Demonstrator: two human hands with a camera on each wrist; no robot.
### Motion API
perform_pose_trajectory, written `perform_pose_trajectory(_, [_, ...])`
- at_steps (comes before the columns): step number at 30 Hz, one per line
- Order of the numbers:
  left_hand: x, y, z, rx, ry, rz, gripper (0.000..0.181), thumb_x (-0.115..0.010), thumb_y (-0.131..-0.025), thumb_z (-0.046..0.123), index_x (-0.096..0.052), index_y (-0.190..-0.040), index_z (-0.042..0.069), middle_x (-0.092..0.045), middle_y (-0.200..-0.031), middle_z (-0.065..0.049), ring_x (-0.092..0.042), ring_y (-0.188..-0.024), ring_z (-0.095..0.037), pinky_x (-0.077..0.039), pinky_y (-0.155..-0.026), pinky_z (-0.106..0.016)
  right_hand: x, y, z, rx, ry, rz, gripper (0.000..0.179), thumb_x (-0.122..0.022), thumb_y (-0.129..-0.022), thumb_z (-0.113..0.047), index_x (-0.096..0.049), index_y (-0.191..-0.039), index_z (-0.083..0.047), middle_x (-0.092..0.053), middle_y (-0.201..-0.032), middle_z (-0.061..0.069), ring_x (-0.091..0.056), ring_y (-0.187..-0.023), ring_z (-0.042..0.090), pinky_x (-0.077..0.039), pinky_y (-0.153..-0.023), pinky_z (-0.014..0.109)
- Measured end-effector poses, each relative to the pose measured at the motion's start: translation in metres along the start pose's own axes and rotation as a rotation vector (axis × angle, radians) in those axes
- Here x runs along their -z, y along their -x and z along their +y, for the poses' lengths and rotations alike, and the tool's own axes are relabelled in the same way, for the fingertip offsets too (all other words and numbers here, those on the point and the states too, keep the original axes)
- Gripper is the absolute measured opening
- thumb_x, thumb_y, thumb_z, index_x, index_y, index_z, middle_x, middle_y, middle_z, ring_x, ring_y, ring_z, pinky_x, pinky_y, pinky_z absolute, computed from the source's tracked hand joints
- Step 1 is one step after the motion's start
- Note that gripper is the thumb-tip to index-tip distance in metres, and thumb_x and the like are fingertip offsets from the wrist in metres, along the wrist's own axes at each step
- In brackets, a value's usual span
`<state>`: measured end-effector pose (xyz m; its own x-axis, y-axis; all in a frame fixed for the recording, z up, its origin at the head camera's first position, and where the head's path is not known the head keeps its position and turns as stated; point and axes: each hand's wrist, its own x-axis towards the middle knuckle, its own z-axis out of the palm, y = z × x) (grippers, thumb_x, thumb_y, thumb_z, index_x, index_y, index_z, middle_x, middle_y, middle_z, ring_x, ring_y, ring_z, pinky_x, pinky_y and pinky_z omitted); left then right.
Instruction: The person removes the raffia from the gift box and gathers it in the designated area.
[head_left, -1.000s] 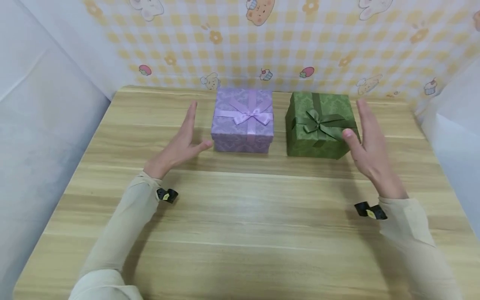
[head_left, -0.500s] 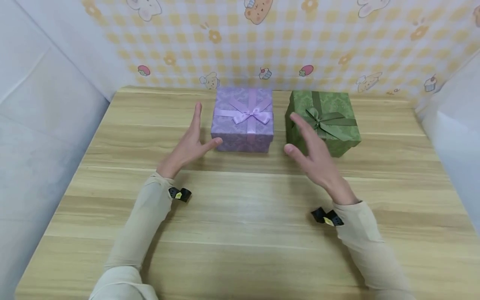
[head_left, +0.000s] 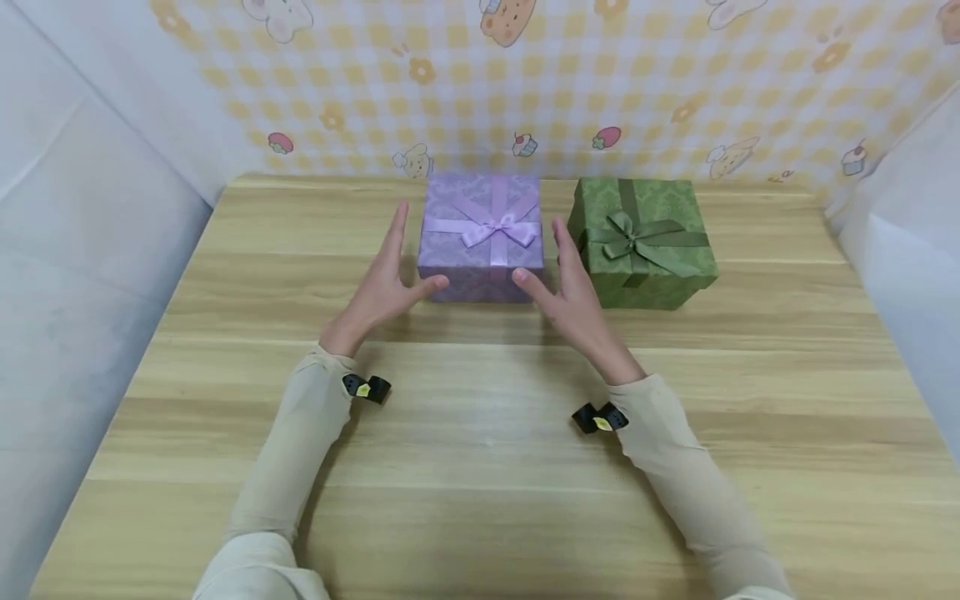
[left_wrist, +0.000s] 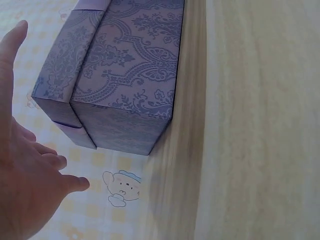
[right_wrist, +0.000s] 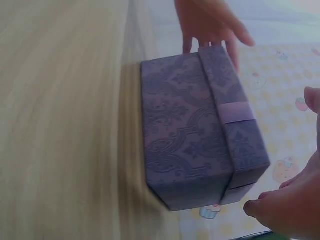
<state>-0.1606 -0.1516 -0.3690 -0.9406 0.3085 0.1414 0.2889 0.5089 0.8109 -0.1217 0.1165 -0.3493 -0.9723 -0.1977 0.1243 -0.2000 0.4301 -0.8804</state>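
A purple patterned gift box (head_left: 480, 283) with a lilac ribbon bow (head_left: 498, 231) on its lid stands at the back of the table. To its left is my left hand (head_left: 378, 287), fingers straight and thumb reaching toward the front face. My right hand (head_left: 573, 300) is at the box's right side in the same pose, between it and a green gift box (head_left: 660, 287) with a dark green bow (head_left: 633, 242). In the left wrist view a gap shows between my left hand (left_wrist: 30, 185) and the box (left_wrist: 130, 65). The right wrist view shows my right hand (right_wrist: 295, 205) apart from it too.
The wooden table (head_left: 480, 433) reaches back to a yellow checked cloth (head_left: 465, 92) hanging behind both boxes. White sheeting (head_left: 90, 250) encloses the left side, and more white sheeting (head_left: 907, 250) the right. A black wrist camera (head_left: 600, 418) sits at my right cuff.
My right hand has moved left from the green box's right side, across its front, to the purple box's right side. My left hand has shifted slightly right, closer to the purple box.
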Motion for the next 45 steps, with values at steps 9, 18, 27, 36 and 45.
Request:
perform_pose_trajectory(9, [-0.003,-0.011,-0.005,0.029,0.021,-0.045,0.118,-0.071,-0.075,0.054,0.024,-0.142,0.034,0.014,-0.151,0.015,0.004,-0.137,-0.007,-0.005,-0.11,-0.042,-0.01,-0.02,0.01,-0.065,0.079,-0.039,0.105,-0.066,-0.081,-0.052,0.005,-0.15,-0.017,0.005,-0.155,0.004,-0.001,-0.138,0.015,-0.01,-0.11,0.043])
perform_pose_trajectory(18, [-0.009,-0.013,0.005,0.059,0.074,-0.099,0.119,-0.076,-0.076,0.038,0.017,-0.147,0.024,0.006,-0.155,0.003,-0.007,-0.139,-0.017,-0.011,-0.109,-0.041,-0.014,-0.024,0.015,-0.101,0.071,-0.041,0.117,-0.072,-0.075,-0.052,0.011,-0.149,-0.015,0.003,-0.155,0.009,-0.007,-0.139,0.021,-0.015,-0.109,0.043])
perform_pose_trajectory(27, [-0.015,-0.017,-0.007,0.049,0.065,-0.071,0.116,-0.078,-0.074,0.04,0.013,-0.147,0.034,-0.003,-0.155,0.002,-0.012,-0.137,-0.014,-0.014,-0.109,-0.04,-0.012,-0.028,0.024,0.012,0.031,-0.046,0.1,-0.073,-0.079,-0.041,-0.007,-0.151,-0.02,-0.024,-0.15,0.006,-0.025,-0.134,0.015,-0.022,-0.107,0.04])
perform_pose_trajectory(36, [-0.019,-0.017,-0.007,0.013,0.067,-0.038,0.114,-0.077,-0.073,0.044,0.009,-0.148,0.037,-0.008,-0.154,0.005,-0.016,-0.137,-0.013,-0.016,-0.108,-0.042,-0.013,-0.026,0.025,0.037,0.028,-0.031,0.098,-0.072,-0.081,-0.038,-0.007,-0.151,-0.018,-0.022,-0.151,0.006,-0.023,-0.135,0.018,-0.02,-0.108,0.041])
perform_pose_trajectory(45, [-0.009,-0.008,0.027,0.019,0.098,-0.044,0.105,-0.074,-0.08,0.024,0.004,-0.151,0.017,-0.012,-0.154,-0.01,-0.018,-0.137,-0.025,-0.016,-0.108,-0.044,-0.013,-0.027,0.023,0.048,0.027,-0.032,0.099,-0.071,-0.082,-0.039,-0.003,-0.151,-0.018,-0.019,-0.153,0.006,-0.022,-0.135,0.016,-0.019,-0.108,0.038])
